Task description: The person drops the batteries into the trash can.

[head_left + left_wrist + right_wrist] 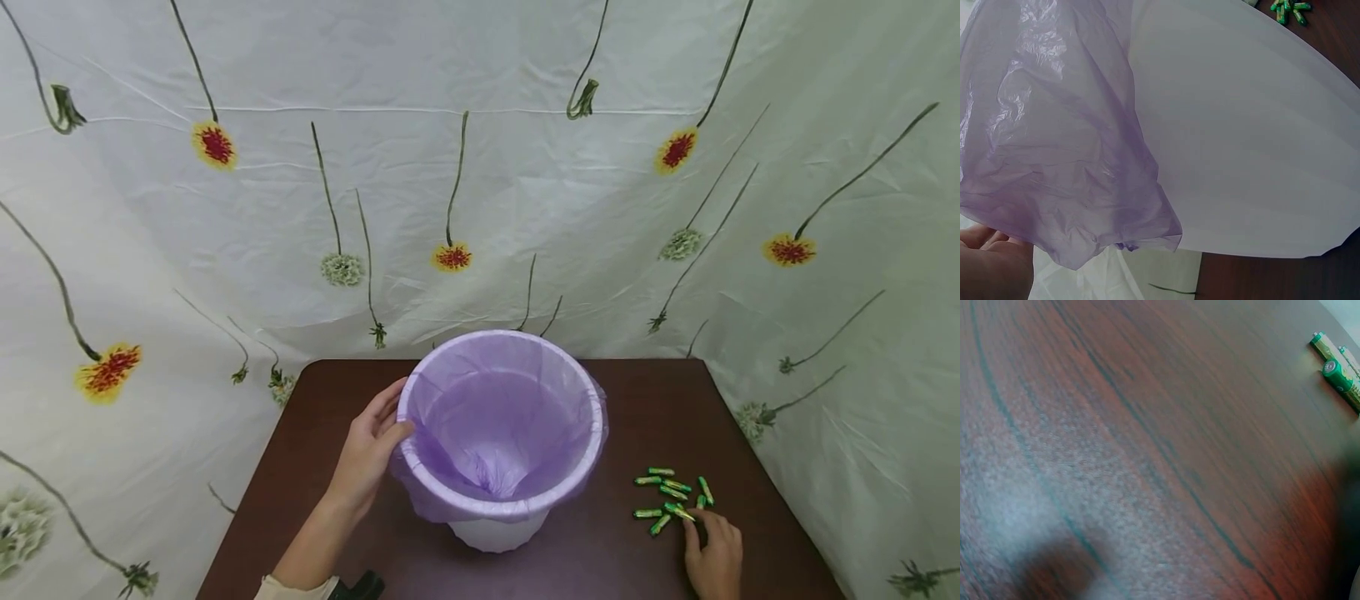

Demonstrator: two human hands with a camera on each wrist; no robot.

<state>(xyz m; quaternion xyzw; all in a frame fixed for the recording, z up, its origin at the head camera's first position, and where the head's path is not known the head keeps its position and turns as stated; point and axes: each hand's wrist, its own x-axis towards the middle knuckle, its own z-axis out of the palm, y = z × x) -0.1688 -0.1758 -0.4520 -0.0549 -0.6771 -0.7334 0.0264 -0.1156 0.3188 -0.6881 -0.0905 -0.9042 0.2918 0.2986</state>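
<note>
A white trash bin [501, 533] lined with a purple plastic bag [487, 417] stands at the middle of the table. My left hand [367, 458] grips its left rim, thumb at the rim and fingers spread along the outside. In the left wrist view the folded-over bag [1066, 144] hangs down the bin's white wall [1241, 137]. On the right lie several green and gold AA-type batteries [673, 492]. My right hand [714, 554] is at their near edge, its fingertips pinching the end of one battery [679, 511]. Some batteries [1338, 375] show at the right wrist view's edge.
The dark brown wooden table [615, 567] has its right edge a little beyond the batteries. A white cloth with printed flowers [487, 183] hangs behind the table and along both sides. A dark object [366, 585] shows by the left sleeve.
</note>
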